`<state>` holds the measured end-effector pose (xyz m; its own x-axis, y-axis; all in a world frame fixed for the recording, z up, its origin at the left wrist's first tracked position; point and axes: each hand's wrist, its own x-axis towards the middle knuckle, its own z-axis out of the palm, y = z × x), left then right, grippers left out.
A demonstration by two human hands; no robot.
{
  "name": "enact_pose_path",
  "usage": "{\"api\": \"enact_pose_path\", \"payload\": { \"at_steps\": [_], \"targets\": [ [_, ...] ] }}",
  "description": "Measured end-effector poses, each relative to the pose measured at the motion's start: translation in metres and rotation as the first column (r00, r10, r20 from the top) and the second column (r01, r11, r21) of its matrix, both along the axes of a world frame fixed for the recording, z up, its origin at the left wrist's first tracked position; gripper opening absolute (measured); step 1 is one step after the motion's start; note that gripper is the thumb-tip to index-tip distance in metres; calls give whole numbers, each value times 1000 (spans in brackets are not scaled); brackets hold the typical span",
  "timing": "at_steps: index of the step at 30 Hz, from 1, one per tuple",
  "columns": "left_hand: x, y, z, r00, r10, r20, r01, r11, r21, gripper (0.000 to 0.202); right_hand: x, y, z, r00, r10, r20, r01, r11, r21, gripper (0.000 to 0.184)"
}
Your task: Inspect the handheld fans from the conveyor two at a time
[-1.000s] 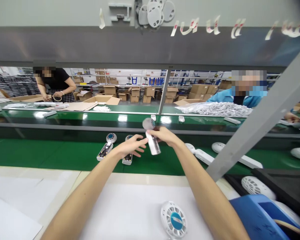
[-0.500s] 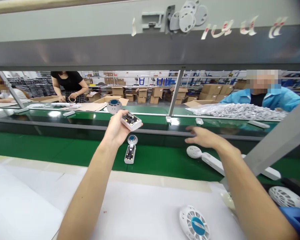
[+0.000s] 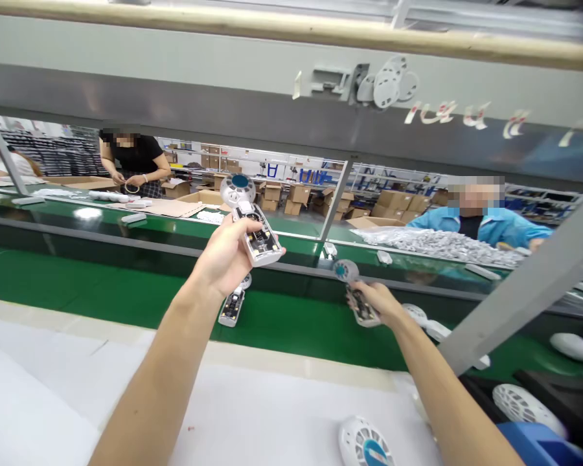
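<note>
My left hand (image 3: pixel 223 255) is closed around the handle of a white handheld fan (image 3: pixel 266 251). Its round head with a blue hub points away from me, and the handle is uncovered, showing a circuit board. Below that hand, a similar handheld fan (image 3: pixel 232 308) lies on the green belt (image 3: pixel 291 323), partly hidden by my wrist. My right hand (image 3: pixel 377 301) grips another uncovered handheld fan (image 3: pixel 346 270), somewhat blurred, over the belt. Just right of it, white closed fans (image 3: pixel 414 314) lie partly behind my forearm.
A slanted grey post (image 3: pixel 510 291) rises at the right, close to my forearm. White paper covers the near bench (image 3: pixel 252 414), where a fan head (image 3: pixel 364 443) lies. A blue bin (image 3: pixel 539 446) is at lower right. Co-workers sit beyond the belt, one near a pile of small parts (image 3: pixel 437 246).
My right hand, empty before, now holds an uncovered fan and is lower. My left hand has tilted its fan so more of the board shows. The view has shifted and tilted.
</note>
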<state>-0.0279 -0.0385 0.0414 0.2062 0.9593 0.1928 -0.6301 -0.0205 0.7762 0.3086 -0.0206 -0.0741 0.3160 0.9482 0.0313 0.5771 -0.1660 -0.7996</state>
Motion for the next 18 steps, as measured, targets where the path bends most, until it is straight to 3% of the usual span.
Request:
{"api": "enact_pose_path", "payload": {
  "at_steps": [3,5,8,10,14,18],
  "targets": [
    [5,-9,2,996,-33,-79,33,999,0,22,-35,3,34,961,104,-257,-92,994,59,39],
    [9,-14,3,992,-41,-119,42,999,3,25,-57,-4,56,891,157,-426,-130,987,93,44],
    [15,-20,2,983,-58,-176,56,998,-14,34,-82,-24,80,586,184,-789,-152,982,116,27],
    [19,-22,0,974,-69,-216,66,998,-21,39,-91,-38,89,490,200,-848,-131,979,155,27],
    [28,-25,-5,950,-97,-296,108,994,22,49,-97,-56,93,556,323,-765,-166,946,279,55],
    [35,-30,-9,925,-162,-345,213,970,115,61,-95,-61,95,618,484,-620,-209,861,464,85]
  ]
}}
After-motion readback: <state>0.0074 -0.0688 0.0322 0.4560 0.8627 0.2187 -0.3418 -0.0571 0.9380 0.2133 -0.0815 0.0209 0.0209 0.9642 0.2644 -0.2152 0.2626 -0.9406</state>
